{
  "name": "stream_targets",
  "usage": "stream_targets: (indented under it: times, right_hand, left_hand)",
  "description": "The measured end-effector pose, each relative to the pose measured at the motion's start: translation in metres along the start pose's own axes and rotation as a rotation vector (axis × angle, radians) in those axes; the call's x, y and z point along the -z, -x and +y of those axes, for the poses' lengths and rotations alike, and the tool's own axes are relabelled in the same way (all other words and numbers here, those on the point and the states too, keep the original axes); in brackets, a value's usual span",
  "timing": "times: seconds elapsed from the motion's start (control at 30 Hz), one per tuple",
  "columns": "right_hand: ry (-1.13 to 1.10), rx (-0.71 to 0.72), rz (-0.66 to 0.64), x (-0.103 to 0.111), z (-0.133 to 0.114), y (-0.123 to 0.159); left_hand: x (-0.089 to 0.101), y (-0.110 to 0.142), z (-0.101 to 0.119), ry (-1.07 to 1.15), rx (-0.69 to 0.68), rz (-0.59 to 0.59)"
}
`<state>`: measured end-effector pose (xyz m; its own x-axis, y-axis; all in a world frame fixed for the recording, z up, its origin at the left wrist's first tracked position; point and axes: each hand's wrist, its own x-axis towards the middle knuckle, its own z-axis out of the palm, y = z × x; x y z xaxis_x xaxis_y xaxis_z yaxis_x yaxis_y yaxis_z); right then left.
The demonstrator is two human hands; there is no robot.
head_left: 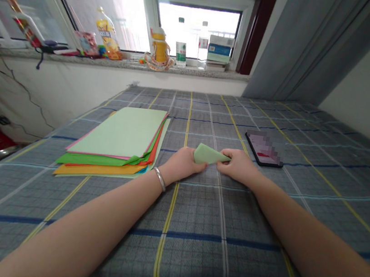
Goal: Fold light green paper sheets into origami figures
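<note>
A small folded piece of light green paper [207,155] is held between my two hands, just above the checked cloth. My left hand [184,163], with a silver bangle at the wrist, is closed on its wider left end. At the narrow right end, the fingers of my right hand [237,165] pinch the paper's tip. To the left lies a stack of coloured paper sheets [120,131], pale green on top with pink, green, orange and other edges showing below. A black-edged phone [263,149] lies to the right of my right hand.
A grey checked cloth [195,213] covers the surface under my arms. Behind it, a windowsill [194,72] carries a yellow-capped bottle [159,48], a drink bottle [108,36], a tube [180,54] and boxes [220,51]. A grey curtain [298,44] hangs at the right.
</note>
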<state>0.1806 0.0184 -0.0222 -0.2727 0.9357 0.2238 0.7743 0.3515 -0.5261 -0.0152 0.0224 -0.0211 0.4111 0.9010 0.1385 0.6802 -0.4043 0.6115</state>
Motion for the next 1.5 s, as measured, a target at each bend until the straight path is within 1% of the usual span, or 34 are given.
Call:
stream_targets:
  times: [0.13,0.27,0.4,0.5,0.53,0.6,0.7,0.77,0.83,1.03,1.27,1.43,1.5]
  right_hand:
    - [-0.163,-0.034,-0.012,0.006,0.006,-0.001]
    - [-0.3,-0.074,0.003,0.012,0.013,-0.002]
    - [-0.365,-0.106,0.032,0.02,0.023,-0.004]
    - [-0.351,-0.131,0.074,0.022,0.026,-0.005]
    - [-0.334,-0.115,0.09,0.021,0.025,-0.004]
    - [-0.277,-0.037,0.099,0.017,0.02,-0.003]
    - [-0.149,0.082,0.035,0.007,0.006,0.001]
    - [-0.002,0.081,0.021,0.001,-0.004,0.003]
    - [0.042,0.065,0.018,-0.002,-0.012,0.005]
    - [-0.093,0.025,-0.009,0.0,-0.016,0.006]
    - [-0.16,-0.008,-0.035,0.002,-0.015,0.006]
    - [-0.173,-0.029,-0.058,0.004,-0.013,0.006]
    - [-0.17,-0.027,-0.056,0.005,-0.012,0.005]
  left_hand:
    - [0.001,0.0,0.001,0.089,-0.008,0.025]
    - [0.002,0.0,-0.001,0.137,0.0,0.026]
    - [0.003,-0.002,-0.007,0.175,0.033,0.024]
    - [0.004,-0.003,-0.011,0.181,0.045,0.025]
    - [0.004,-0.003,-0.012,0.182,0.046,0.03]
    - [0.004,-0.004,-0.012,0.186,0.039,0.043]
    - [0.002,-0.003,-0.01,0.161,0.022,0.044]
    - [0.001,-0.002,-0.007,0.108,0.022,0.045]
    - [0.0,-0.002,-0.006,0.05,0.032,0.057]
    - [-0.001,-0.002,-0.005,-0.033,0.012,0.077]
    - [-0.001,-0.001,-0.003,-0.061,0.008,0.114]
    - [0.0,0.0,-0.003,-0.02,0.029,0.091]
    - [0.001,0.0,-0.003,0.004,0.016,0.081]
